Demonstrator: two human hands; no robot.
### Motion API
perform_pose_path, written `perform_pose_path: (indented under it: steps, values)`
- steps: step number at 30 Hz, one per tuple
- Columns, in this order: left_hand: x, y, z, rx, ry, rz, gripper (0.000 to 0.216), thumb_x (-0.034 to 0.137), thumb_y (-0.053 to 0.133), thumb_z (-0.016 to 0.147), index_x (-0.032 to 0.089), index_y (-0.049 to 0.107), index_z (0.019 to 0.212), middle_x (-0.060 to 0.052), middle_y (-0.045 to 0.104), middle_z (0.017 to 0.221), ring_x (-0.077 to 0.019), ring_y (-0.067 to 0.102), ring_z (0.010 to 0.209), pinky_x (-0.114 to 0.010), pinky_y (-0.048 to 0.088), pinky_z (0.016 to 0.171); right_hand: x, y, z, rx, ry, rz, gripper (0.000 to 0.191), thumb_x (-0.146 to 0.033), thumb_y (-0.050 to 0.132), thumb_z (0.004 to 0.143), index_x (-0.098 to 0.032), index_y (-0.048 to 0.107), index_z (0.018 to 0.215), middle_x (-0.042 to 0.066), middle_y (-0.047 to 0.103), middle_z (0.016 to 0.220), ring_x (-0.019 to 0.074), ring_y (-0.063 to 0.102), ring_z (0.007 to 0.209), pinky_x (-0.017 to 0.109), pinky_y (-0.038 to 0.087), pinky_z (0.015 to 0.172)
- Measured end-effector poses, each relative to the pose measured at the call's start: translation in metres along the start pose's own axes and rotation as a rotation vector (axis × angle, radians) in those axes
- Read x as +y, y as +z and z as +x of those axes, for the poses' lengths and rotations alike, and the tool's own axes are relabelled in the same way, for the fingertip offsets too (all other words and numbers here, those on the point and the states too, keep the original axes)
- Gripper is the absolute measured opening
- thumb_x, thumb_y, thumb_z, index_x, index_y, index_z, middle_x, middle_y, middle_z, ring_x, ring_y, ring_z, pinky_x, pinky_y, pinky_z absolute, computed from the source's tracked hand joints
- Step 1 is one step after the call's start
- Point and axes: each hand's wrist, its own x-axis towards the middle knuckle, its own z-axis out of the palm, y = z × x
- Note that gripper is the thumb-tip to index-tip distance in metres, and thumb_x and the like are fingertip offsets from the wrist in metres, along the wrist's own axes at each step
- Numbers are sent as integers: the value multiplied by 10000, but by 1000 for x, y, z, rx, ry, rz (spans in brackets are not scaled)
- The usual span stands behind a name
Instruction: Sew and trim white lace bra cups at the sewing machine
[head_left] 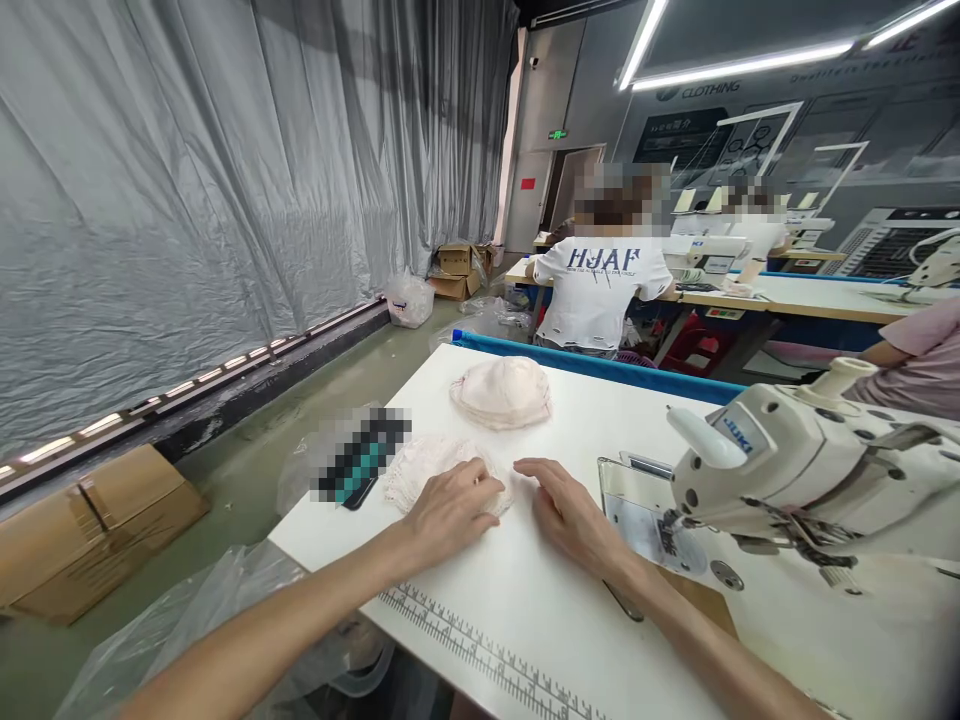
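A pale, lacy piece of fabric [409,478] lies near the left edge of the white sewing table. Over its right part rests my left hand [450,508], fingers bent and thumb apart, with no grip on the cloth visible. My right hand [566,510] is just to the right, low over the bare tabletop, its fingers stretched out toward the left and holding nothing. Farther back on the table sits a small pile of pale, cup-shaped fabric pieces [501,392].
A white JUKI sewing machine [772,460] stands on the right. A dark phone-like object [364,460], partly pixelated, lies at the table's left edge. A ruler strip [480,645] runs along the front edge. Cardboard boxes [97,530] are on the floor; a person in a white shirt [600,290] sits ahead.
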Motion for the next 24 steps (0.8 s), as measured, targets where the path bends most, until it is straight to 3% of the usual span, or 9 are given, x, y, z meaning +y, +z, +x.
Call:
perform_pose_path:
  steps: [3,8,14,18,21,24]
  values:
    - [-6,10,13,69,-99,-185,141,138,483,814,161,616,775,-39,583,817,-189,546,800,-314,420,756,-6,-2,-6,6,32,19,364,-89,287,833,-215,487,1109,91,593,1074,203,590,943,367,498,763]
    - [-22,8,10,122,-198,-403,185,223,464,836,151,609,746,-1,572,653,-130,542,626,-234,417,626,-22,-5,-2,-34,224,165,187,-270,388,875,-216,565,904,42,614,826,164,542,642,294,446,586]
    - [-29,11,9,146,-281,-672,174,253,509,784,132,626,740,18,539,575,-100,518,529,-193,392,508,-37,8,19,-94,336,279,325,-413,412,874,-197,512,653,-32,484,564,113,397,510,235,321,479]
    - [-31,14,9,180,-325,-811,137,241,564,726,127,634,694,16,541,565,-99,509,534,-194,383,506,-39,15,22,-130,416,273,378,-384,407,855,-194,407,528,-45,413,488,98,340,456,226,264,435]
    - [-33,14,8,197,-359,-912,116,237,608,680,124,633,668,11,559,566,-102,517,537,-200,386,513,-40,15,18,-102,462,227,285,-325,435,814,-205,403,557,-45,420,476,110,352,448,231,256,440]
    - [-33,12,8,223,-389,-1002,132,251,643,653,121,633,672,15,560,557,-90,495,497,-198,364,483,-46,14,15,14,488,165,164,-370,446,815,-219,448,753,-38,462,560,135,381,492,244,265,474]
